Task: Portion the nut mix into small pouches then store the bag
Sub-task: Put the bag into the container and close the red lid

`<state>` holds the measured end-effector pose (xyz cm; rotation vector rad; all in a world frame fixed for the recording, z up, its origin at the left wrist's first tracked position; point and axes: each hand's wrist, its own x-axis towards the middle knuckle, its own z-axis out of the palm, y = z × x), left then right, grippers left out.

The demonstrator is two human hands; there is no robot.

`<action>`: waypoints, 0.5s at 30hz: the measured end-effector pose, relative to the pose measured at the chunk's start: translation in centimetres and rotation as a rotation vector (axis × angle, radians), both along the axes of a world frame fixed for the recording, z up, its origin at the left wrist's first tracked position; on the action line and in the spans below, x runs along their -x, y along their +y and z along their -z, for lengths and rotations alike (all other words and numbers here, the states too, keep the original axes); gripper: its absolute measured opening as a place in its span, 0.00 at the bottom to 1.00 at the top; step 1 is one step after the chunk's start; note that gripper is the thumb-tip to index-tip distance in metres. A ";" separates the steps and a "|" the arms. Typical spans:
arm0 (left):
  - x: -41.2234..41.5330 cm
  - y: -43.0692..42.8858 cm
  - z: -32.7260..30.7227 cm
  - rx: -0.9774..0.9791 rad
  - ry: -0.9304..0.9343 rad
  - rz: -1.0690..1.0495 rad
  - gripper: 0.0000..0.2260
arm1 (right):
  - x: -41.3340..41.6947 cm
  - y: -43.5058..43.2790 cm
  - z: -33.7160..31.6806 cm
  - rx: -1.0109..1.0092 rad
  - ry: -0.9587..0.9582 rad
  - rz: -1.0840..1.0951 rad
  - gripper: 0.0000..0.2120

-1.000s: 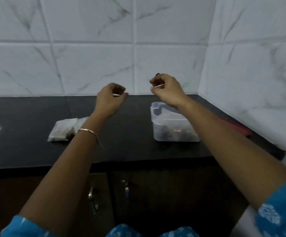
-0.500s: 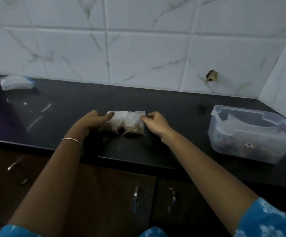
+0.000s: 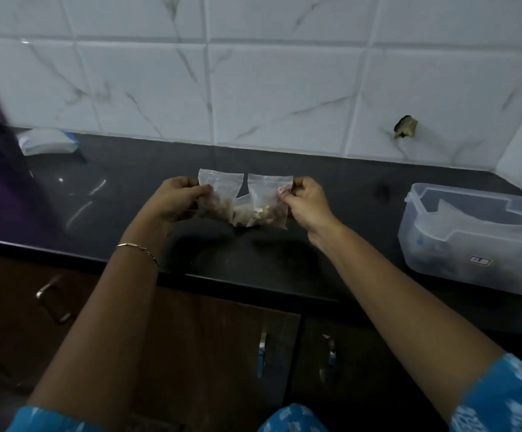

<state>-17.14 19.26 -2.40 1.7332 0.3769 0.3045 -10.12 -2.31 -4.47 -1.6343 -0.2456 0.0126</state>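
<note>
Item: small clear pouches [image 3: 247, 201], at least two and seemingly a third tucked between them, each with nut mix settled in the lower half and an empty flat top above. Position: held in a short row over the dark counter [image 3: 331, 213], apparently lifted clear of it, with shadow beneath. Holders: the left hand [image 3: 175, 202] pinches the outer edge of the left pouch between thumb and fingers; the right hand [image 3: 306, 204] pinches the outer edge of the right pouch the same way. Both grips are closed on plastic, not on the nuts. Orientation: the row runs left to right between the hands; each pouch hangs top up, weight down. Bearing for the likely next move: a clear lidless tub [image 3: 471, 269] stands on the counter well off to the right, nearer the right hand, so the row would travel sideways along its own length to reach it. Tub contents: crumpled clear plastic, whether the main bag cannot be told. Also present: a white packet [image 3: 46, 141] far left by the tiled wall [image 3: 284, 88]; a bracelet [image 3: 138, 247] on the left wrist.
</note>
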 end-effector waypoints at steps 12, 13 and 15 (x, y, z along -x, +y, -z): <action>-1.7 -14.0 -6.9 0.163 -0.186 0.307 0.07 | 3.7 -13.3 -10.4 -0.043 -0.330 0.145 0.08; -1.9 -15.7 -7.2 0.163 -0.199 0.328 0.07 | 4.0 -15.0 -11.0 -0.029 -0.335 0.176 0.09; -2.2 -19.4 -7.6 0.166 -0.223 0.375 0.08 | 4.5 -18.7 -11.8 0.009 -0.341 0.247 0.11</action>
